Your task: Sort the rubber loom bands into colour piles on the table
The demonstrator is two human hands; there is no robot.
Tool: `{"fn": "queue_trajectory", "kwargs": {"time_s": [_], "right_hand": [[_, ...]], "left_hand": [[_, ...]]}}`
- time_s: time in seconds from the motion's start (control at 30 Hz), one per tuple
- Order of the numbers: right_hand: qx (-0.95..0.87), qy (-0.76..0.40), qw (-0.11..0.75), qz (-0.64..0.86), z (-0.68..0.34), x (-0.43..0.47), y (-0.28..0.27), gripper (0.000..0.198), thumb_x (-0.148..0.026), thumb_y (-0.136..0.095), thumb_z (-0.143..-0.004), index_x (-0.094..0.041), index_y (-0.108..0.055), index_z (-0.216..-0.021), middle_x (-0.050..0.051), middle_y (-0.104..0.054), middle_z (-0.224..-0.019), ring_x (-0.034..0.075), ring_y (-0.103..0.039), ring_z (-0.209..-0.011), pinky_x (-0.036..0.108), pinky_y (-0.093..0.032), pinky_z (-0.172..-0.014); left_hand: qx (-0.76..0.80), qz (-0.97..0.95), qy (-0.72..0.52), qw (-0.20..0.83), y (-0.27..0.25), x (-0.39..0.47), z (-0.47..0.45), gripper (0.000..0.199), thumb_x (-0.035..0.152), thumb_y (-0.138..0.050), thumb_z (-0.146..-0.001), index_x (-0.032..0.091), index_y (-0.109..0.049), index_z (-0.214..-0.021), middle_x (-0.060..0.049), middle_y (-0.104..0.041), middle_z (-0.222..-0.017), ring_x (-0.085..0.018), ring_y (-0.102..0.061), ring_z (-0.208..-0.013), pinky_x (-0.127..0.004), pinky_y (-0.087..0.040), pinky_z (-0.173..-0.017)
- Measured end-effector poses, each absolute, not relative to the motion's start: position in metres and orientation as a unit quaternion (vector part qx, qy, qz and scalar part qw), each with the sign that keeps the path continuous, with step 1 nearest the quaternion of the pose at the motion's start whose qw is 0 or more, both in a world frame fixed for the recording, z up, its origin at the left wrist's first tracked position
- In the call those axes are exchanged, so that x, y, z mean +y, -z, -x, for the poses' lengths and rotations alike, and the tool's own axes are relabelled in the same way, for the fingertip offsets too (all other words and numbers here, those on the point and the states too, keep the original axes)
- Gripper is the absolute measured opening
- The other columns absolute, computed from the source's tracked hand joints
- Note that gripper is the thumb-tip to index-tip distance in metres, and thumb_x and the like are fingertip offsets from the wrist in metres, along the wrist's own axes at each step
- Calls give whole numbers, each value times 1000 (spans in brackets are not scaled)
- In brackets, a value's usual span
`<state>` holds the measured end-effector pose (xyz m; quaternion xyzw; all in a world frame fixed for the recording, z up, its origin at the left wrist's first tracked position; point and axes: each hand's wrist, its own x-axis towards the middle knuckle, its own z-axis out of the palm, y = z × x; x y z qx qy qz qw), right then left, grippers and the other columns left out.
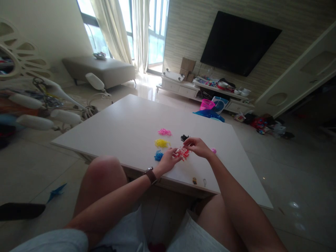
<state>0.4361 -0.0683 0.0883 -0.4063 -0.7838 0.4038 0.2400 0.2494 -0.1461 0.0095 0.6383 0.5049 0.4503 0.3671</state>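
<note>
A small pile of red and white bands or strips (pixel 185 154) lies on the white table (pixel 126 119). My left hand (pixel 168 161), with a dark-strapped watch at its wrist, is at the pile's left side, fingers curled around something whitish too small to name. Over the pile's upper right, my right hand (pixel 198 147) has its fingertips pinched together; what is between them does not show. Around the hands sit a blue pile (pixel 158 155), a yellow pile (pixel 161 142), a pink pile (pixel 165 132) and a black pile (pixel 184 138). A lilac pile (pixel 213 150) is partly hidden behind my right wrist.
Near the table's front edge lie a small yellow and dark figure (pixel 194 180) and a small clear or silvery item (pixel 204 182). My knees are against the near side. Beyond the table stand a pink basket (pixel 207 104) and a low cabinet (pixel 181 90); a white-armed lamp (pixel 65 117) is at left.
</note>
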Motion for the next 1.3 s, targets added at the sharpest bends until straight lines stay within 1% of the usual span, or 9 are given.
{"fn": "queue_trajectory", "kwargs": {"time_s": [0.23,0.37,0.43,0.57,0.67,0.87,1.03,1.13,1.3], "right_hand": [[-826,-307,252,399,-437,-71,-96,16,-30,-61,-86,-21,-75,-89,6,-71,-93,19,-62,-86,30,-47,-69],[-857,-310,211,352,-436,-73,-94,31,-41,-56,-95,-24,-79,-83,9,-68,-116,26,-56,-115,42,-45,-98],[-855,-301,233,351,-435,-74,-94,33,-43,-55,-97,-25,-79,-82,9,-67,-119,27,-53,-119,46,-39,-106],[-814,-269,346,381,-433,-75,-98,33,-42,-53,-98,-23,-75,-81,8,-68,-110,25,-57,-111,41,-44,-99],[-800,-268,370,390,-433,-75,-100,33,-41,-51,-98,-22,-72,-80,8,-68,-106,24,-59,-106,38,-45,-93],[-822,-235,314,413,-436,-66,-85,27,-32,-51,-97,-20,-71,-84,7,-68,-97,21,-61,-98,33,-46,-88],[-863,-181,169,440,-440,-56,-58,11,-16,-62,-86,-18,-73,-87,6,-70,-92,18,-62,-88,31,-47,-85],[-872,-182,129,435,-437,-51,-39,15,-14,-63,-85,-17,-75,-93,8,-72,-100,19,-65,-95,31,-49,-90],[-897,-162,79,404,-423,-44,-12,37,-17,-70,-84,-20,-73,-121,14,-63,-138,25,-62,-120,37,-46,-105]], "left_hand": [[504,-639,-462,351,-13,-144,-249,20,29,-72,-84,19,-71,-101,-5,-64,-95,-21,-59,-91,-32,-49,-85],[507,-633,-469,349,-11,-143,-249,20,31,-72,-84,18,-69,-99,-5,-64,-94,-20,-60,-88,-33,-49,-83],[504,-625,-481,352,-11,-143,-249,22,31,-72,-84,18,-68,-102,-5,-66,-97,-20,-62,-90,-33,-49,-84],[486,-617,-505,358,-19,-147,-249,26,35,-73,-84,20,-68,-104,-5,-71,-101,-21,-65,-96,-35,-49,-91],[473,-602,-517,383,-25,-150,-248,25,37,-71,-87,19,-68,-104,-5,-73,-100,-21,-67,-95,-35,-51,-91],[450,-568,-539,429,-31,-150,-245,30,40,-76,-82,17,-69,-102,-8,-73,-99,-22,-68,-91,-35,-56,-82],[468,-509,-584,425,-33,-143,-236,34,40,-80,-76,17,-68,-98,-8,-72,-97,-23,-68,-92,-34,-56,-79],[495,-487,-595,405,-28,-139,-233,31,38,-79,-76,17,-66,-95,-8,-71,-95,-23,-67,-92,-33,-55,-76],[510,-474,-591,408,-21,-139,-236,35,42,-79,-75,17,-64,-96,-9,-70,-97,-23,-66,-93,-32,-54,-74]]}}
